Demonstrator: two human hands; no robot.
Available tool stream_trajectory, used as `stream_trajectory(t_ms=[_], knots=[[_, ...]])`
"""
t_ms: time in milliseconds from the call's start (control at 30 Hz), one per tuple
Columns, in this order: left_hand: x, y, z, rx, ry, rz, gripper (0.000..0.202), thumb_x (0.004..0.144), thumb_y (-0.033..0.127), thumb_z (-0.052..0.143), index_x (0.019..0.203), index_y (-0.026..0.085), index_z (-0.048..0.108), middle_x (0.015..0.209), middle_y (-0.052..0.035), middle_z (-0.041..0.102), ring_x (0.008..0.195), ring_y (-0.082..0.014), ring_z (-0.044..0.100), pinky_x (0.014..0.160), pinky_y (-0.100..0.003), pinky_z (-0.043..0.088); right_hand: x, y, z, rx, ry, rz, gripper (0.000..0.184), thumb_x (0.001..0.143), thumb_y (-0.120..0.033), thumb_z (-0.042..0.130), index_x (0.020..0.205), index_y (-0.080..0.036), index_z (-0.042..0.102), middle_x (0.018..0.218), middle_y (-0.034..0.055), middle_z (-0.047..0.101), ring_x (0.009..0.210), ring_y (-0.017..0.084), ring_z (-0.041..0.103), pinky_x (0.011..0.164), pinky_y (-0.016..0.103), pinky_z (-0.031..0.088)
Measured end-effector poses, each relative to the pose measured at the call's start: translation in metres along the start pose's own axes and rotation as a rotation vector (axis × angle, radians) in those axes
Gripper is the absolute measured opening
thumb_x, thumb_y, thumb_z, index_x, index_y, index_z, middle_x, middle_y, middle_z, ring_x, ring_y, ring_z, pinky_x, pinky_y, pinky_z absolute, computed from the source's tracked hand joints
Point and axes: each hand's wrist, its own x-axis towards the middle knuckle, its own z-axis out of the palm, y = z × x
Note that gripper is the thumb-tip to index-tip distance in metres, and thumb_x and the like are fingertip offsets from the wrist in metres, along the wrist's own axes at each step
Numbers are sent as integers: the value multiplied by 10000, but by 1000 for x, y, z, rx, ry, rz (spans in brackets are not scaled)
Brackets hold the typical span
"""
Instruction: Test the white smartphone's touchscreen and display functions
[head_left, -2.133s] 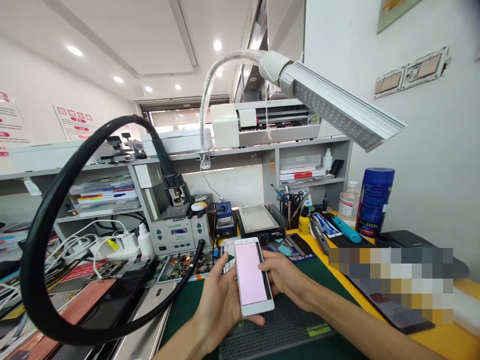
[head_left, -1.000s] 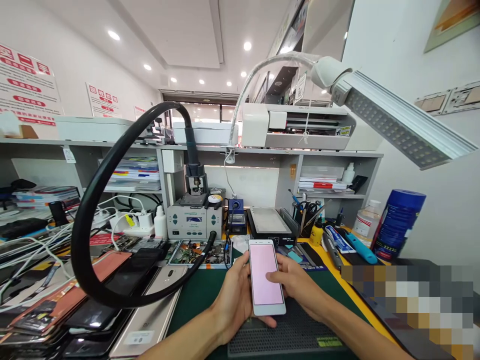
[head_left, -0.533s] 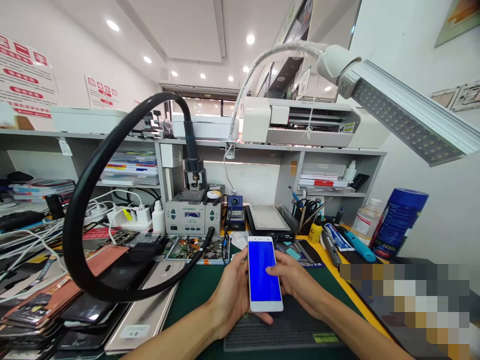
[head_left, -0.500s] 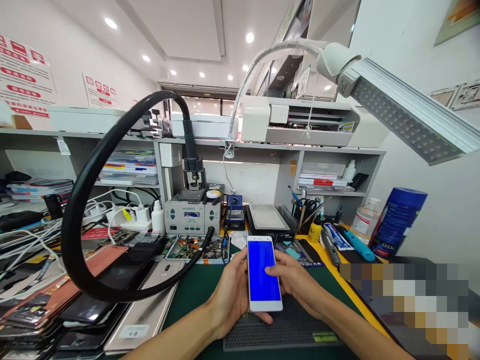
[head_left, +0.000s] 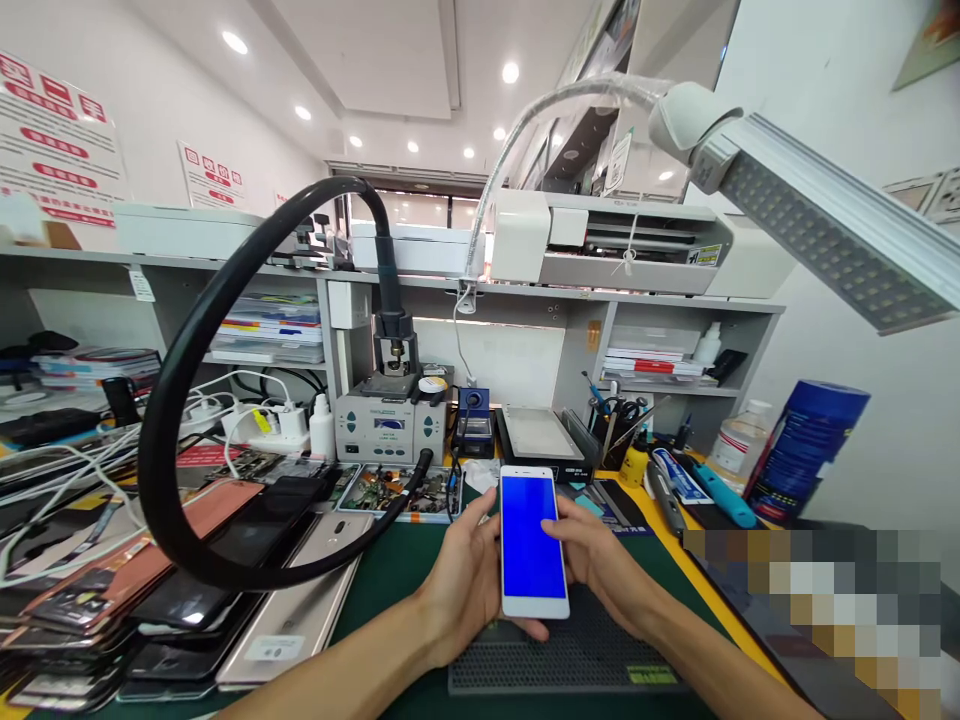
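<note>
A white smartphone [head_left: 534, 560] with a plain blue lit screen is held upright in the middle of the view, tilted towards me. My left hand [head_left: 466, 575] wraps its left side, with fingers passing behind and one fingertip showing below the bottom edge. On the other side my right hand [head_left: 596, 555] grips the phone's right edge, its thumb lying over the screen. The fingers behind the phone are hidden. Beneath both hands lies a dark textured mat [head_left: 562, 665] on the green bench surface [head_left: 401, 560].
A hot-air station [head_left: 390, 430] stands behind, its thick black hose [head_left: 161, 440] looping at left. Stacked phones [head_left: 300, 600] lie left, beside a tray of small parts [head_left: 375, 490]. Right are a blue screwdriver [head_left: 724, 495], bottle [head_left: 739, 445] and blue can [head_left: 810, 450]. An LED lamp [head_left: 832, 220] overhangs.
The whole view has shifted slightly, so the surroundings appear a little further right. Both hands keep their hold on the smartphone, and the right thumb stays over the blue screen.
</note>
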Motion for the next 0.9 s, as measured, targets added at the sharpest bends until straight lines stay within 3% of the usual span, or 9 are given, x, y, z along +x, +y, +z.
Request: stream_trajectory(t_ms=[233,633,900], knots=[[0,-1,-1,-55,-57,9,693,860,699,362,1205,147,601,1058,-158,622,910,-319,619,674,-433,537,-3,-4,1,22,-64,-76,403,896,-334,513,1286,-251,569,1143,67,686,953,270,632,770,381,475],[-2,0,3,-94,-43,27,696,857,701,366,1216,147,585,1010,-155,639,861,-298,637,659,-402,517,-6,-3,0,-94,-99,-170,442,899,-339,511,1332,-257,540,1145,57,679,959,272,620,771,360,481],[-2,0,1,-130,-51,25,703,848,704,394,1262,160,555,1078,-169,638,905,-313,641,701,-419,521,-8,-4,0,-137,-123,-168,440,927,-348,497,1357,-259,520,1169,68,657,962,268,617,805,384,481]])
